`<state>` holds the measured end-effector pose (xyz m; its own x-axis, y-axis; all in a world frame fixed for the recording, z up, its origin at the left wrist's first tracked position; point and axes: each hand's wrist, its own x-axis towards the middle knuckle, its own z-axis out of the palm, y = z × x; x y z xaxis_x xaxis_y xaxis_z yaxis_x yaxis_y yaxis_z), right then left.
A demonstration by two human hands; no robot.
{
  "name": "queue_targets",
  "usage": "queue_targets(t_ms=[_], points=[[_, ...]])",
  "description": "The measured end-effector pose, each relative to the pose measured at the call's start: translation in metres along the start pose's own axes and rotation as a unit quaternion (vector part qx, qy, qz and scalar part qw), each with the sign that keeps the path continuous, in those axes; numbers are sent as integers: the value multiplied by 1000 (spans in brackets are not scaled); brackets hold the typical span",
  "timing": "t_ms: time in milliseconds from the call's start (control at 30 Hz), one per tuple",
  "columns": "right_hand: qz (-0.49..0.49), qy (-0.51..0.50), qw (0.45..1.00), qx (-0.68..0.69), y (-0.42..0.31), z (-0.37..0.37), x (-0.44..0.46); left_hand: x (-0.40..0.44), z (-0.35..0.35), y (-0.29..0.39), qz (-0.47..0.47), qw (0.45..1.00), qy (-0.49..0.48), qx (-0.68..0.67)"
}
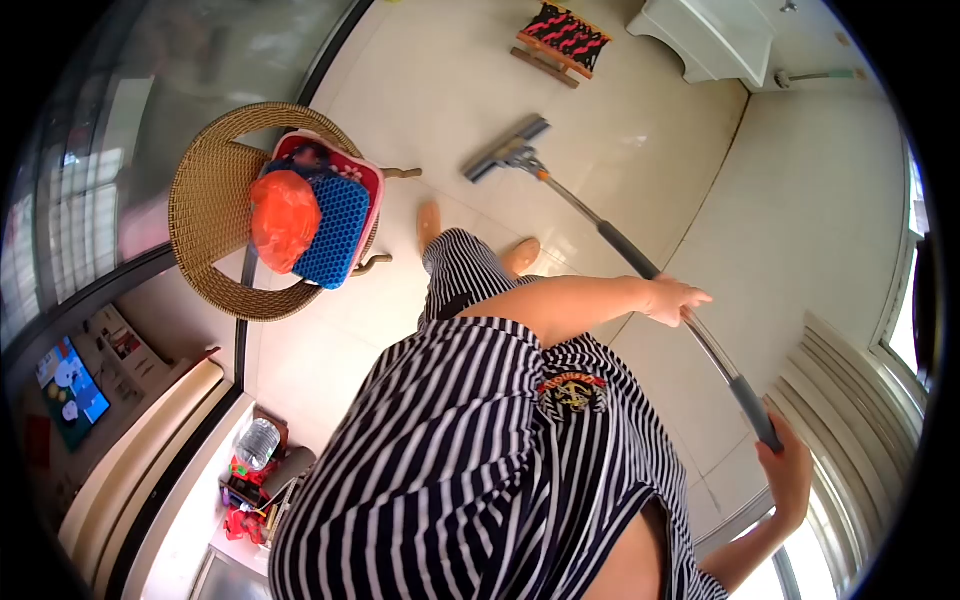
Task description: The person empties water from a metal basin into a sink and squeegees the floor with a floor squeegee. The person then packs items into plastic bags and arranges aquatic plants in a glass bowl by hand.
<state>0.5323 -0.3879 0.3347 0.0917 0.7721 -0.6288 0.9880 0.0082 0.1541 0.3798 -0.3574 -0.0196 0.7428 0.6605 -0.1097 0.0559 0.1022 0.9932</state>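
Head view shows a long-handled mop (625, 248) slanting across the floor, its wide head (505, 150) down on the tiles just beyond the feet. The left hand (665, 300) is partly closed around the middle of the pole, with at least one finger reaching out past it. The right hand (788, 465) is curled around the grip at the near right end.

The likeliest trouble is a snag: the mop head lies close to the curved feet of the wicker chair (205, 200), and a wide swing left could catch one and jolt the load. A push too far could bump the low woven stool (565, 40). The loose look of the left hand might let the pole twist, tipping the head onto an edge. If the tiles are damp, which their shine alone cannot settle, the shoes (429, 222) could slip.

The floor (400, 90) is pale, glossy tile with thin seams. On the chair sits a pink-rimmed basket (378, 190) with a blue honeycomb pad (335, 235) and an orange-red bag (285, 222). Dark-framed glass (220, 50) runs along the left; a white fixture (715, 40) stands far right, and pale curtains (850, 430) hang near right.
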Motion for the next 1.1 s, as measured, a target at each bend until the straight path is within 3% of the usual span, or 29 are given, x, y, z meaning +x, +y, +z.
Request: queue_targets(t_ms=[33, 67, 100, 133, 167, 233, 300, 333, 400, 500, 567, 600, 633, 700, 767, 933, 1033, 1067, 1100], points=[[51, -14, 998, 34, 0, -4, -9, -12, -8, 7, -1, 1000, 1, 2], [104, -28, 992, 68, 0, -4, -16, -31, -21, 14, -9, 996, 30, -84], [105, -24, 992, 69, 2, -2, -19, -53, -36, 18, -15, 984, 58, -168], [114, -25, 990, 75, 5, 4, -19, -84, -56, 6, -16, 982, 117, -149], [124, -26, 989, 82, 6, 8, -18, -117, -76, -22, -45, 973, 193, -116], [125, -9, 991, 39, 1, 14, -13, -233, -114, -71, -141, 880, 453, -18], [146, -20, 988, -47, -24, 5, -12, -369, -153, -71, -335, 705, 625, 18], [142, -9, 989, -51, -26, 3, -12, -455, -146, -110, -411, 593, 675, 154], [139, 1, 989, -52, -24, -2, -10, -624, -133, -181, -569, 268, 713, 309], [138, 11, 988, -63, -46, -20, -12, -748, -100, -124, -663, -4, 748, 41], [135, 13, 989, -61, -47, -28, -12, -852, -57, -182, -528, 125, 806, -235], [142, 20, 988, -59, -65, -35, -16, -866, -37, -184, -444, 278, 815, -249], [148, 28, 987, -59, -84, -43, -19, -840, -57, -154, -501, 186, 777, -334], [181, 24, 982, -50, -107, -48, -25, -828, -45, -162, -373, 217, 831, -352], [144, 25, 987, -66, -122, -55, -27, -820, -34, -167, -350, 221, 839, -354], [198, 13, 978, -63, -154, -54, -45, -838, -34, -190, -280, 254, 822, -425], [187, 26, 979, -72, -156, -41, -70, -834, -33, -196, -240, 306, 809, -442], [196, 25, 979, -55, -153, -32, -84, -834, -31, -201, -139, 313, 804, -486], [206, 23, 978, -35, -145, -21, -104, -835, -21, -207, -111, 341, 815, -455]])
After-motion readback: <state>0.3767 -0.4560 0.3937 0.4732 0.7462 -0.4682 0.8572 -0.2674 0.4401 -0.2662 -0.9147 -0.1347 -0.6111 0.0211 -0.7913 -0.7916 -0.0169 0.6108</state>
